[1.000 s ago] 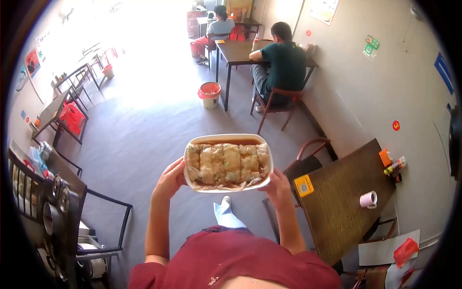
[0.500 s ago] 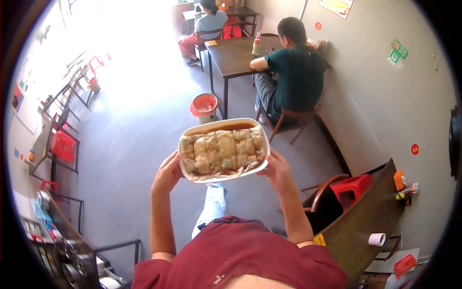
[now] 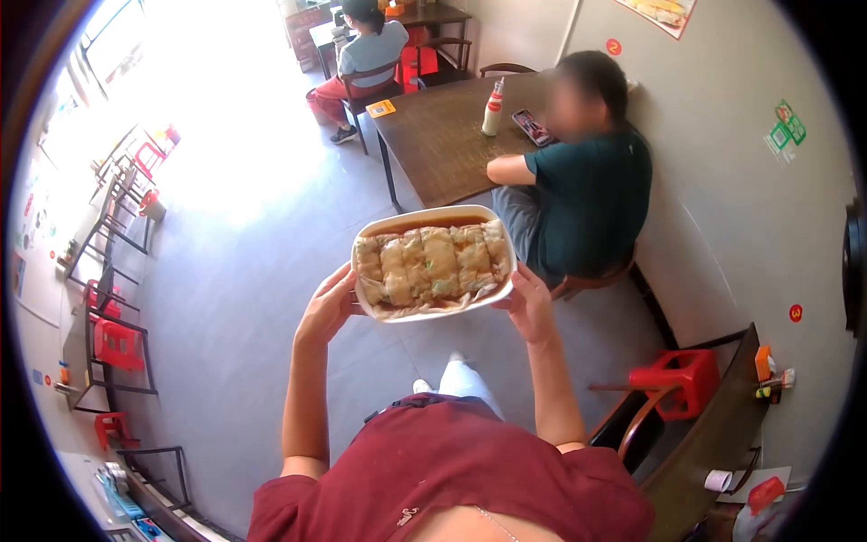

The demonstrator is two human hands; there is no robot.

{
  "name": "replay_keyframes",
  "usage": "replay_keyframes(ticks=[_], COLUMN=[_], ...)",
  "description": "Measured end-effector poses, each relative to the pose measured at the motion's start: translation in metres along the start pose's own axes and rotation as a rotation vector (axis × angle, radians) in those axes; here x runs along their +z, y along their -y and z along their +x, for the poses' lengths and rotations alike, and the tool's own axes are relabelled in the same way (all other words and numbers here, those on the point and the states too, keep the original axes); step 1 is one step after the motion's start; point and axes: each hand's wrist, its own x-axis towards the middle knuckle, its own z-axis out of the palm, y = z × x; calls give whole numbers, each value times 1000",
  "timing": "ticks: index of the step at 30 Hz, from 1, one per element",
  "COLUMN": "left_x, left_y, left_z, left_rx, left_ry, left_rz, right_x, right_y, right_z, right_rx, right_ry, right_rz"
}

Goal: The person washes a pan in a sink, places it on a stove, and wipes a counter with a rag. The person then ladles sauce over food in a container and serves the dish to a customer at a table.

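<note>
Out in front of my chest I carry a white oblong dish [image 3: 411, 318] by its two ends. Inside lie cut rice noodle rolls [image 3: 432, 264] in brown sauce, with bits of green showing. My left hand [image 3: 330, 305] grips the dish's left end, fingers partly hidden beneath it. At the opposite end my right hand [image 3: 530, 305] is closed on the rim, its thumb near the top edge. The dish looks roughly level, above the floor.
Ahead, a person in a dark green shirt [image 3: 591, 203] sits at a brown table [image 3: 433, 135] holding a bottle [image 3: 493, 108] and a phone [image 3: 531, 128]. Farther back sits another person [image 3: 372, 54]. A red stool [image 3: 677, 379] and a table [image 3: 713, 415] stand right; more tables line the left wall.
I have stepped forward with the dish, and the table with the seated person is closer. That person's head has turned. The waste bin has dropped from sight behind the dish.
</note>
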Motion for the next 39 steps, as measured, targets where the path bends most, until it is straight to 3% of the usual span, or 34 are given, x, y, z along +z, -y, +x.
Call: replay_keyframes(ticks=[10,14,24,27,32,33,39], left_x=[-56,-76,-108,-125,-155,-167,-143], left_y=[-3,10,63,101,149,191,188], left_z=[221,261,403,444,481,498,522], left_rx=[-71,-87,-187,-258,-326,-308,-349], left_ry=[-50,-20,-61,-47,19,-37,-11], left_rz=[-59,-86,-143,-119,-156,-84,30], right_x=[-72,-68,-175,-224,-236,-281,-286], right_y=[-3,6,-43,-76,-85,-125,-104], right_z=[234,265,403,436,447,467,476], right_rx=[79,79,97,116,136,122,200], right_ry=[-29,-78,-6,-111,-284,-245,-544], right_rz=[-15,-55,-28,-14,43,72,-1])
